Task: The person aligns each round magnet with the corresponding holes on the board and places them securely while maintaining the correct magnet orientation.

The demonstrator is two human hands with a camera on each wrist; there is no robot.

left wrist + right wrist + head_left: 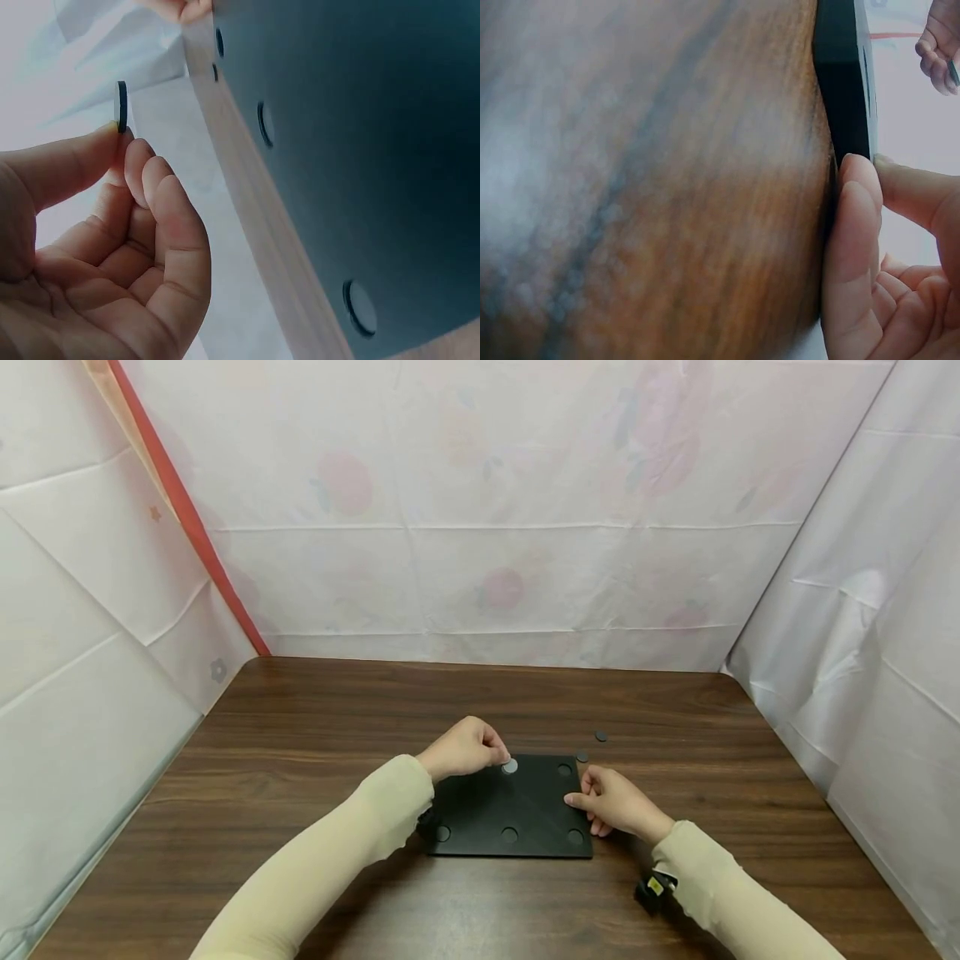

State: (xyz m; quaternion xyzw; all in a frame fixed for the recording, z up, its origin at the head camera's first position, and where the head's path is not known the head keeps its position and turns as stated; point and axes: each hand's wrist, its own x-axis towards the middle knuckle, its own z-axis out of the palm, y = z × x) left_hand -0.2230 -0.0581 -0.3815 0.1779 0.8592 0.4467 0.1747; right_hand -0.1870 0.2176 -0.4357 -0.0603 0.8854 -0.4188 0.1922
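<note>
My left hand (pixel 467 747) pinches a small thin disc (pixel 122 106) between thumb and fingertip, above the far edge of a flat black board (pixel 525 802). Edge-on in the left wrist view, the disc looks dark with a paler face. In the head view it appears light grey, over the far middle round recess. At the board's right side my right hand (pixel 617 802) grips the edge, thumb on top and fingers (pixel 855 247) against the side and underneath. Several round recesses mark the board, among them one at near centre. My left hand and sleeve cover its far left corner in the head view.
Two dark loose discs lie on the wooden table (pixel 300 760) beyond the board's far right corner: one farther disc (pixel 601 736) and one nearer disc (pixel 582 756). White curtains (pixel 465 577) hang behind the table and at both sides.
</note>
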